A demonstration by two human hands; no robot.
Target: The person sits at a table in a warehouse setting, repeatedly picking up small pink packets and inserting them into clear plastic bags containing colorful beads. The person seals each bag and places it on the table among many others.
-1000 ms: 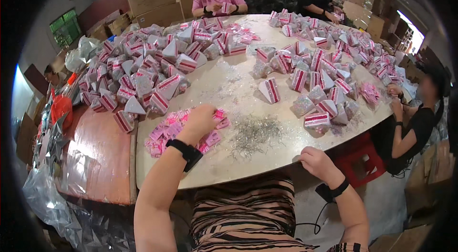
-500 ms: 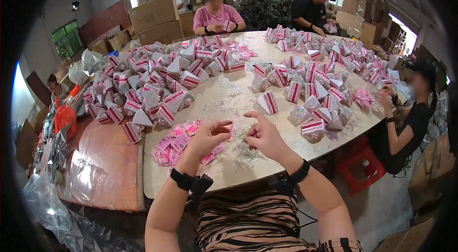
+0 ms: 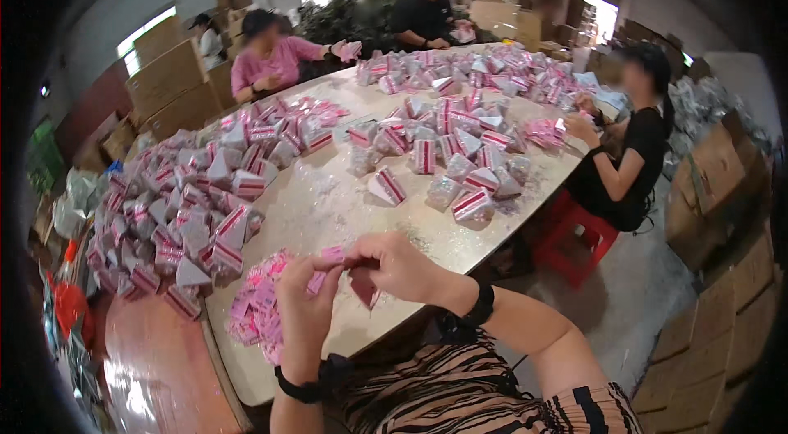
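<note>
My left hand [image 3: 305,298] is closed, thumb and fingers pinching a small pink printed packet [image 3: 315,283]. Right against its fingertips, my right hand [image 3: 398,268] is also closed. A dark red, pointed piece [image 3: 364,288] hangs below the right hand's fingers; whether it is part of a packet, I cannot make out. Beside and behind my left hand lies a loose heap of similar pink packets [image 3: 256,303] on the pale table [image 3: 316,208]. Past my right hand, silvery bits [image 3: 420,238] are scattered on the tabletop.
Wedge-shaped clear packs with pink-red stripes are piled at the left [image 3: 176,220] and farther right [image 3: 472,155]. Several people sit or stand around the table. A red stool [image 3: 574,241] is at the right, cartons [image 3: 714,327] beyond it. An orange-brown board [image 3: 156,352] adjoins on the left.
The view has swung to the right. My hands, apart before, have come together at the fingertips. The dark red piece now shows under my right hand. The person in pink has stretched out an arm.
</note>
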